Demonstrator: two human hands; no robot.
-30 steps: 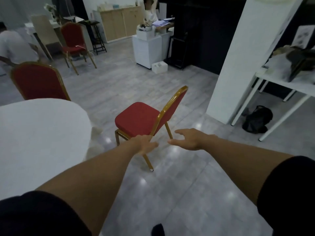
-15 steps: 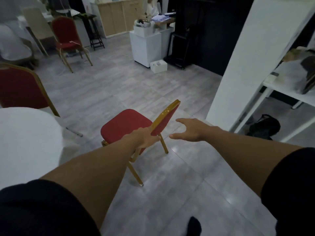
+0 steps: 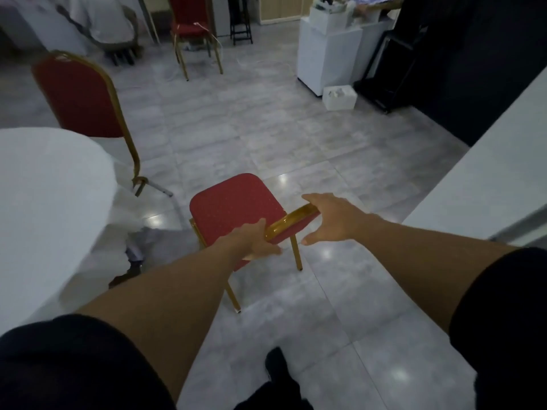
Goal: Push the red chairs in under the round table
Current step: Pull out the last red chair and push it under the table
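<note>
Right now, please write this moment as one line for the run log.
step: grasp chair back | left hand: gripping backrest | right hand: open at backrest | chair: not under table

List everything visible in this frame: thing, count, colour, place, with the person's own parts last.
Nearest red chair: 1, red seat, gold frame, centre floor, not under the table.
Second red chair: 1, red and gold, at the table's far edge.
Third red chair: 1, red and gold, far back.
Round table: 1, white cloth, left.
White cabinet: 1, back right.
White box: 1, on the floor by the cabinet.
Seated person: 1, white top, far left.
Left hand: grip on the nearest chair's backrest.
Right hand: open, at the backrest top.
</note>
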